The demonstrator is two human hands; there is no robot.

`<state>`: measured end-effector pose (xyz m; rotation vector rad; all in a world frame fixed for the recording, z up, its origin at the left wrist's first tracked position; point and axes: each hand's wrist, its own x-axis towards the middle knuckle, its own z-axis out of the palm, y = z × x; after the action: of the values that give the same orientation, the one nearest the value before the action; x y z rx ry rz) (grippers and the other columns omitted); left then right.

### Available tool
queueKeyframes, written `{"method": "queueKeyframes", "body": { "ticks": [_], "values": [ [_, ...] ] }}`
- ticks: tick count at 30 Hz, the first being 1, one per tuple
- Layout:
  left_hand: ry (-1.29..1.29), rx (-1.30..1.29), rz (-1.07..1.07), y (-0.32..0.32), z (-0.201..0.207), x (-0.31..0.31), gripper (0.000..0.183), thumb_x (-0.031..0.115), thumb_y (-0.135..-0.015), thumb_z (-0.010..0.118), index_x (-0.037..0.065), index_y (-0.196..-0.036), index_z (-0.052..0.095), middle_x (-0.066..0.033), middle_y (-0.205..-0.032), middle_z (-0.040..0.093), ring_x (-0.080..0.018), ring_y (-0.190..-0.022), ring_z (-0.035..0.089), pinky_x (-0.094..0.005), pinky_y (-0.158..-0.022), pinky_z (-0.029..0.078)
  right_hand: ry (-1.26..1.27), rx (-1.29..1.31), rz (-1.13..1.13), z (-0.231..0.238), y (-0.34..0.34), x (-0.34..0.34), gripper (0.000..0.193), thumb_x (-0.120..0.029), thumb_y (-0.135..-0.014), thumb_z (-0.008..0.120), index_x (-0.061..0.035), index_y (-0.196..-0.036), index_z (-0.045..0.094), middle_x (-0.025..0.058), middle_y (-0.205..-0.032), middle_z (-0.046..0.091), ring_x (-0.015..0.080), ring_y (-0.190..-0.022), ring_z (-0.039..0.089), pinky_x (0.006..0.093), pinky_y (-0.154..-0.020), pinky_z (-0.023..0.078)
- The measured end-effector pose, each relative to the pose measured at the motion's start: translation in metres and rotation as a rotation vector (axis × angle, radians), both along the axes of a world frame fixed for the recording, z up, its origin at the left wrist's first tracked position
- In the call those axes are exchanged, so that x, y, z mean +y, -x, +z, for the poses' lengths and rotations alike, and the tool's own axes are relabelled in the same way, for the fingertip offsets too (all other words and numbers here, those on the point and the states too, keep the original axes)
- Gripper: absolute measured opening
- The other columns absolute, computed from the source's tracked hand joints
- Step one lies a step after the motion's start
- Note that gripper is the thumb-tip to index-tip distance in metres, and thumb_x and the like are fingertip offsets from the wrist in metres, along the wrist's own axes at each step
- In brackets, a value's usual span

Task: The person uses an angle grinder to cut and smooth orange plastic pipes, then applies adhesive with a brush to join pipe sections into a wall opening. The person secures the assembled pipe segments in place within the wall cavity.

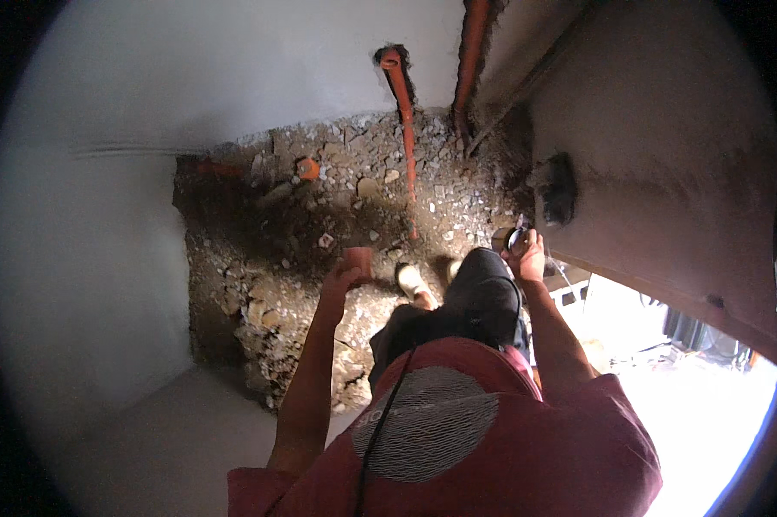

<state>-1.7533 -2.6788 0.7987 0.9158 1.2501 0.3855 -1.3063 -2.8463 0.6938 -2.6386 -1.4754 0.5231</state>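
Observation:
My left hand (343, 277) is closed round a short piece of orange-red pipe (357, 261), held above the rubble left of my feet. Over on the right, by the lower edge of the wall, my right hand (529, 256) grips a small round tin-like object (509, 239), dark with a shiny rim. Its exact kind is too small to make out. The two things are held well apart. Between and beyond my hands, a thin orange pipe (409, 155) runs down from a hole in the far wall to the ground.
Loose stones and broken rubble (345, 146) cover the ground. An orange pipe end (308, 168) sticks up at the far left. A thicker orange pipe (472, 60) is set in the wall. A hole (556, 188) breaks the right wall. Bright light enters at lower right.

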Motion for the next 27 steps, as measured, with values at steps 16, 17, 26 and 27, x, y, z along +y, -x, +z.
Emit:
{"method": "queueKeyframes", "body": {
  "ticks": [16, 17, 26, 27],
  "values": [
    [0.107, 0.43, -0.374, -0.145, -0.174, 0.207, 0.065, 0.05, -0.085, 0.077, -0.004, -0.119, 0.066, -0.0187, -0.109, 0.073, -0.0318, -0.099, 0.07, -0.0421, -0.088, 0.053, -0.115, 0.346, -0.122, -0.25, -0.034, 0.281, 0.066, -0.039, -0.081, 0.082, -0.0096, -0.132, 0.053, 0.0246, -0.125, 0.059, 0.0498, -0.115, 0.06, 0.0557, -0.091, 0.056],
    [0.001, 0.49, -0.439, -0.156, -0.194, 0.223, 0.065, 0.051, -0.085, 0.077, -0.005, -0.117, 0.066, -0.0189, -0.107, 0.073, -0.0317, -0.098, 0.071, -0.0426, -0.086, 0.053, -0.144, 0.275, -0.097, -0.279, -0.034, 0.301, 0.063, -0.039, -0.083, 0.08, -0.0085, -0.131, 0.054, 0.0242, -0.123, 0.058, 0.0488, -0.113, 0.06, 0.0548, -0.091, 0.056],
    [-0.095, 0.543, -0.756, -0.26, -0.49, 0.425, 0.08, 0.068, -0.083, 0.073, -0.006, -0.113, 0.072, -0.0166, -0.101, 0.075, -0.0251, -0.094, 0.071, -0.0402, -0.084, 0.055, -0.197, 0.325, -0.239, -0.548, -0.05, 0.443, 0.064, -0.042, -0.081, 0.082, -0.0037, -0.123, 0.052, 0.0249, -0.126, 0.057, 0.0446, -0.121, 0.056, 0.0527, -0.104, 0.048],
    [-0.156, 0.325, -0.695, -0.271, -0.52, 0.443, 0.075, 0.064, -0.085, 0.075, -0.006, -0.113, 0.072, -0.0127, -0.102, 0.075, -0.0206, -0.093, 0.069, -0.038, -0.085, 0.054, -0.175, 0.358, -0.261, -0.575, -0.051, 0.462, 0.073, -0.04, -0.078, 0.086, -0.004, -0.13, 0.049, 0.0257, -0.134, 0.054, 0.0451, -0.127, 0.054, 0.0523, -0.108, 0.046]
  ]
}}
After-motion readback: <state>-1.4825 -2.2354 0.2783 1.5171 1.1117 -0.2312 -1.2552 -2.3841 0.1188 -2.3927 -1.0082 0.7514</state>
